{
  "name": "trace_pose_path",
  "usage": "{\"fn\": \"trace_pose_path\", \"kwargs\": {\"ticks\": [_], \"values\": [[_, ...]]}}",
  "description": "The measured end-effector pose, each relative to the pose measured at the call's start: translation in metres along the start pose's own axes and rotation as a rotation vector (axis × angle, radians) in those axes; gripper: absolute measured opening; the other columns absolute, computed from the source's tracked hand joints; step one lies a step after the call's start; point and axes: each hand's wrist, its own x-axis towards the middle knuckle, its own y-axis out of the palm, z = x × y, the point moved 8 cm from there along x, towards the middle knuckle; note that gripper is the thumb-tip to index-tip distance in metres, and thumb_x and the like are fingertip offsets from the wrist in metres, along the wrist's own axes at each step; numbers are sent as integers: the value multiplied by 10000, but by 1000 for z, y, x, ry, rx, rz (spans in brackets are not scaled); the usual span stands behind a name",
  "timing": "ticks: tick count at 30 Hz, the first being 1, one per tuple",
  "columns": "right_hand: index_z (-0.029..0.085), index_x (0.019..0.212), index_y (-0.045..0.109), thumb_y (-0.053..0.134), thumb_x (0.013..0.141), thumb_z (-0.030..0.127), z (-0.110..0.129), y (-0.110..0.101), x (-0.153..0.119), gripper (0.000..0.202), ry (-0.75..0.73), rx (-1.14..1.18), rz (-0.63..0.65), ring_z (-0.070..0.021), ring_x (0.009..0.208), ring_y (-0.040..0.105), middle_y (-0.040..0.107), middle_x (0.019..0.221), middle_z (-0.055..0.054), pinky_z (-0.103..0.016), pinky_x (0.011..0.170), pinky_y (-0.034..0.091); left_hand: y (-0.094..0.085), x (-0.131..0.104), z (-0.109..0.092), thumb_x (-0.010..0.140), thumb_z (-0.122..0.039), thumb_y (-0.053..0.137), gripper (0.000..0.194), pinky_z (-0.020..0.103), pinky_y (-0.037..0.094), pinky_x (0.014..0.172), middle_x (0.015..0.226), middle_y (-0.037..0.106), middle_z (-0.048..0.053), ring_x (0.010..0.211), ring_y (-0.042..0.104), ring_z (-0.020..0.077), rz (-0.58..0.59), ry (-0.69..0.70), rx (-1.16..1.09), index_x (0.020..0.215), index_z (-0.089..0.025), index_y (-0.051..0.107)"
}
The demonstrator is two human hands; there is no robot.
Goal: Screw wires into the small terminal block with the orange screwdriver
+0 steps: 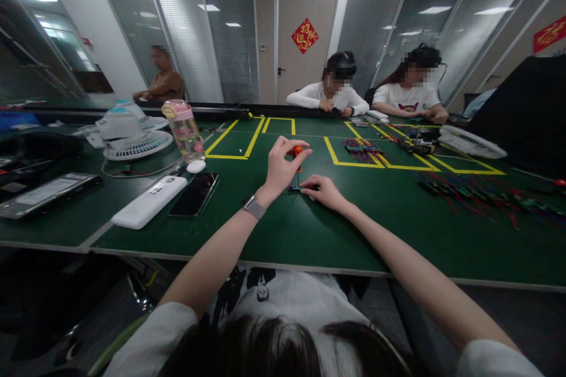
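My left hand (pixel 283 166), raised above the green table, has its thumb and fingers around the orange handle of a small screwdriver (pixel 299 151). The screwdriver stands upright, and its thin shaft points down at a small circuit board (pixel 294 188) low over the tabletop. Whether the tip touches the board cannot be made out. Close by on the right, my right hand (pixel 322 191) is closed, thumb and fingertips pinching the edge of that board. Part of the board is hidden by the fingers.
Left of my hands lie a black phone (pixel 194 194), a white power-bank-like block (pixel 150 201) and a pink-lidded bottle (pixel 183 129), with white fans (pixel 132 132) behind. Wired circuit boards lie in a bundle (pixel 363 150) and a long row (pixel 481 197) at right. Three people sit across.
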Motion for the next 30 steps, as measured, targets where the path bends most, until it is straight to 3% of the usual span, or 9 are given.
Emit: {"fn": "trace_pose_path", "kwargs": {"ticks": [3, 7, 13, 17, 21, 25, 30], "values": [[174, 906, 741, 648, 780, 257, 0, 0, 0, 177, -1, -1, 0, -162, 749, 608, 677, 855, -65, -288, 711, 477, 1, 0, -2, 895, -315, 535, 185, 268, 482, 798, 901, 591, 30, 831, 582, 135, 20, 27, 26, 974, -226, 677], [171, 905, 741, 644, 784, 245, 2, 0, 0, 172, -10, -9, 5, -162, 753, 607, 676, 857, -65, -280, 707, 473, 10, 1, 5, 959, -258, 383, 296, 293, 457, 919, 1130, 623, 63, 1031, 595, 152, 120, -16, -110, 1166, -221, 591], [165, 921, 741, 641, 786, 240, 4, -1, -1, 184, -4, -25, 8, -162, 737, 600, 674, 845, -68, -283, 701, 468, 12, 3, 24, 939, -221, 416, 313, 284, 508, 854, 1152, 652, 95, 995, 649, 162, 122, -177, -309, 1223, -189, 545], [170, 922, 740, 634, 792, 253, 2, 0, -1, 187, -13, -18, 16, -168, 755, 606, 674, 860, -69, -288, 711, 470, 11, 4, 25, 897, -216, 501, 269, 259, 531, 768, 1018, 690, 76, 856, 669, 145, 110, -209, -335, 1145, -174, 595], [168, 913, 741, 640, 785, 249, 1, 0, 0, 182, -17, -5, 12, -167, 755, 607, 675, 856, -67, -287, 716, 470, 11, 4, 13, 856, -209, 570, 177, 235, 514, 719, 919, 670, 36, 758, 621, 116, 128, -139, -267, 1009, -189, 656], [162, 906, 740, 647, 780, 232, 1, 0, 0, 172, -9, -4, 7, -162, 748, 603, 676, 857, -67, -284, 714, 468, 6, 2, 2, 800, -210, 652, 98, 230, 487, 738, 848, 600, 6, 760, 573, 110, 69, -36, -95, 896, -198, 667], [153, 904, 739, 649, 777, 217, 3, -1, 0, 169, -10, -4, 1, -163, 747, 602, 680, 848, -70, -284, 712, 468, 8, 0, -4, 858, -188, 563, 192, 241, 466, 807, 942, 587, 26, 855, 566, 119, 121, 65, -10, 1035, -203, 635]]}}
